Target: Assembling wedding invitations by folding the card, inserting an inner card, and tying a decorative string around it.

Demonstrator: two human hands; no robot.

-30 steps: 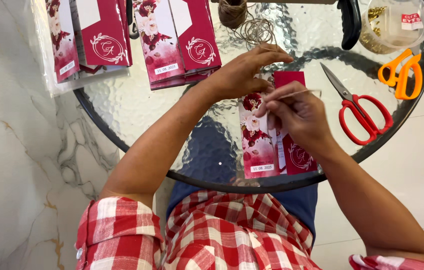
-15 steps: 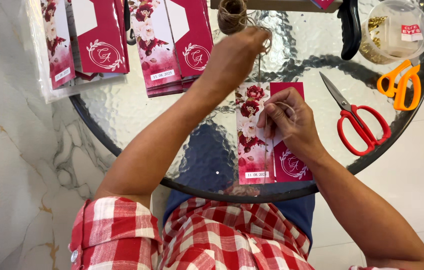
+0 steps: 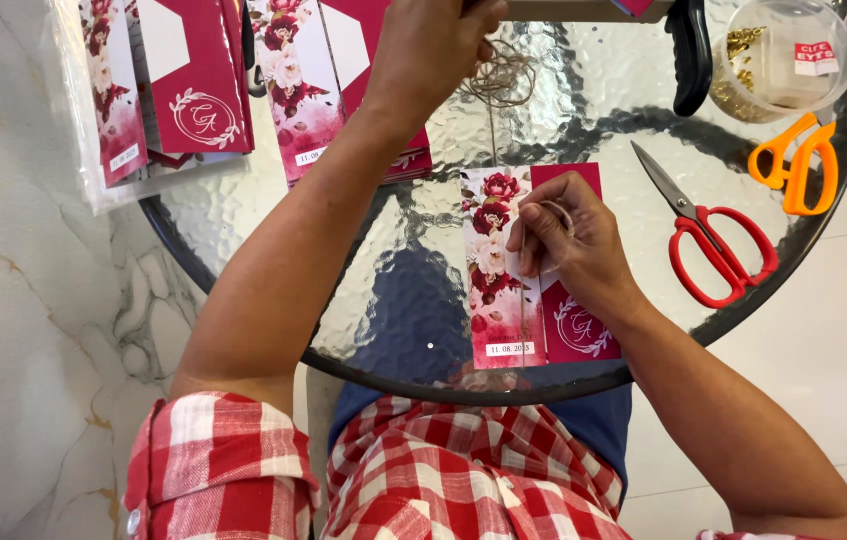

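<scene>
A folded floral card point(image 3: 498, 280) in crimson and white lies on the round glass table point(image 3: 393, 300) near its front edge. My right hand point(image 3: 568, 245) rests on the card and pinches a strand of brown twine point(image 3: 491, 125) against it. The strand runs up from the card to a loose tangle at the far side. My left hand point(image 3: 433, 45) reaches out there, fingers closed over the twine spool, which is mostly hidden beneath it.
Stacks of similar crimson cards point(image 3: 298, 90) lie at the far left, some in a clear sleeve point(image 3: 158, 95). Red scissors point(image 3: 708, 240) and orange scissors point(image 3: 793, 160) lie at the right. A clear tub point(image 3: 783, 60) and a black tool point(image 3: 691, 50) sit at the far right.
My left hand has left the card and stretched away to the spool at the far side, drawing twine out. My right hand has stayed on the card holding the strand.
</scene>
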